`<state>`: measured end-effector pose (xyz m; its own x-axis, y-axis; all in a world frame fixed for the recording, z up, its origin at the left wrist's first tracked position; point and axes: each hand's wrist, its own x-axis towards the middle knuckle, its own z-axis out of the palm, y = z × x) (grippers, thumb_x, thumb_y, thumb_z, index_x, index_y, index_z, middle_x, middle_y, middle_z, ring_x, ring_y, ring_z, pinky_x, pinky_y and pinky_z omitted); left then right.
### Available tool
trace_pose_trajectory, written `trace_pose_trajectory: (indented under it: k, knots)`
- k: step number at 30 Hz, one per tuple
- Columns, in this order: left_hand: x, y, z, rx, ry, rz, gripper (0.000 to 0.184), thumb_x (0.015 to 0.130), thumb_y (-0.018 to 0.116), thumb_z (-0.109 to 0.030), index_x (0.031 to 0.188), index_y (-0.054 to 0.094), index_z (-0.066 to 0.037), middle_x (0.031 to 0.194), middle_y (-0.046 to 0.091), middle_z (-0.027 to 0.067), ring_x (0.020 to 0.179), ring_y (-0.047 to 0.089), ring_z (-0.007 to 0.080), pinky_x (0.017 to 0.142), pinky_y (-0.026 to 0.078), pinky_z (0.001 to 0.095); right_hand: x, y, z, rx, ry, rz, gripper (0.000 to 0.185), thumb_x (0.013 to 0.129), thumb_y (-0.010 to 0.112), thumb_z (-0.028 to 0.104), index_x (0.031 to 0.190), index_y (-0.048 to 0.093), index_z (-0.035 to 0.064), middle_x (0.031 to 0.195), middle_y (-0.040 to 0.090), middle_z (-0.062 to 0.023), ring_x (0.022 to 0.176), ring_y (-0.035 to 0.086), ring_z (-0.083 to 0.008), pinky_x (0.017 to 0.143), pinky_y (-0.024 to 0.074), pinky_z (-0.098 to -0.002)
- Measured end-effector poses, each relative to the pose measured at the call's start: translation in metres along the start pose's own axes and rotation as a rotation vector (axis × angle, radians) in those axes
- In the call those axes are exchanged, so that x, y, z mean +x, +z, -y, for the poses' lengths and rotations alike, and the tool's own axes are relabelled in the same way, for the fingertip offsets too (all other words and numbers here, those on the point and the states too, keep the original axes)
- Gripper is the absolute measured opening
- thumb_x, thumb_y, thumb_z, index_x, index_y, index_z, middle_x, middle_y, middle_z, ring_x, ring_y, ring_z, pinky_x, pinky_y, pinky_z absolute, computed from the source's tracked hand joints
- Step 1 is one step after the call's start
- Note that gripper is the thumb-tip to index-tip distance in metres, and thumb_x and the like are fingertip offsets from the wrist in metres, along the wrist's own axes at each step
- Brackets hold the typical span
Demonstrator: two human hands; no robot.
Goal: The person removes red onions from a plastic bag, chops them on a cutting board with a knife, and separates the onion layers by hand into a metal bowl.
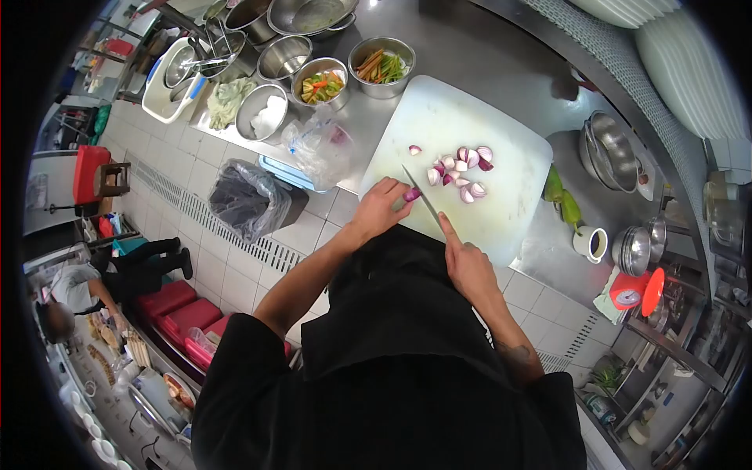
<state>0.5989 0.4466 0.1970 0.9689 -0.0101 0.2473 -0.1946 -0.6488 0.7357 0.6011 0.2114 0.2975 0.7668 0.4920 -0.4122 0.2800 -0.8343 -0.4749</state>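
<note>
A white cutting board (517,176) lies on the steel counter in front of me. My left hand (382,205) rests at its near left edge, fingers closed on a piece of red onion (411,194). My right hand (468,262) grips a kitchen knife (423,198), index finger stretched along its spine; the handle is hidden in the palm. The blade slants up and left, right beside the held onion piece. Several cut chunks of red onion (458,166) lie loose on the middle of the board, and a single small piece (415,150) sits apart to their left.
Left of the board are a plastic bag (317,145), a bowl of cut vegetables (321,84) and a bowl of vegetable sticks (381,66). Green peppers (562,200) and a white cup (591,244) stand right. A lined bin (251,200) is on the floor; another person (86,286) works far left.
</note>
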Motion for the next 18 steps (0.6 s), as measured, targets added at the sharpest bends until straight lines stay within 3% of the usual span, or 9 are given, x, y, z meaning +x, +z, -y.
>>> trace_pose_trajectory:
  k: [12, 14, 18]
  knots:
    - [0.000, 0.007, -0.001, -0.032, 0.079, -0.124, 0.018, 0.077, 0.074, -0.002, 0.093, 0.066, -0.005, 0.089, 0.064, 0.0088, 0.085, 0.063, 0.0292, 0.075, 0.053, 0.0390, -0.013, -0.005, 0.004, -0.168, 0.003, 0.099, 0.066, 0.102, 0.049, 0.020, 0.160, 0.018, 0.0318, 0.068, 0.060, -0.0243, 0.059, 0.062, -0.0459, 0.059, 0.0510, -0.0555]
    - [0.000, 0.007, -0.002, -0.041, 0.059, -0.125, 0.019, 0.076, 0.074, -0.001, 0.093, 0.065, -0.005, 0.089, 0.064, 0.0093, 0.084, 0.063, 0.0294, 0.074, 0.053, 0.0390, -0.007, 0.001, 0.003, -0.167, 0.011, 0.121, 0.075, 0.098, 0.054, 0.017, 0.160, 0.015, 0.0353, 0.075, 0.062, -0.0267, 0.065, 0.065, -0.0477, 0.060, 0.0540, -0.0567]
    - [0.000, 0.013, 0.002, -0.025, 0.058, -0.117, 0.019, 0.076, 0.074, 0.000, 0.093, 0.065, -0.004, 0.090, 0.064, 0.0096, 0.085, 0.063, 0.0298, 0.075, 0.053, 0.0395, 0.026, 0.041, -0.028, -0.127, -0.016, 0.053, 0.071, 0.099, 0.052, 0.015, 0.159, 0.021, 0.0352, 0.077, 0.063, -0.0271, 0.067, 0.065, -0.0454, 0.064, 0.0538, -0.0552]
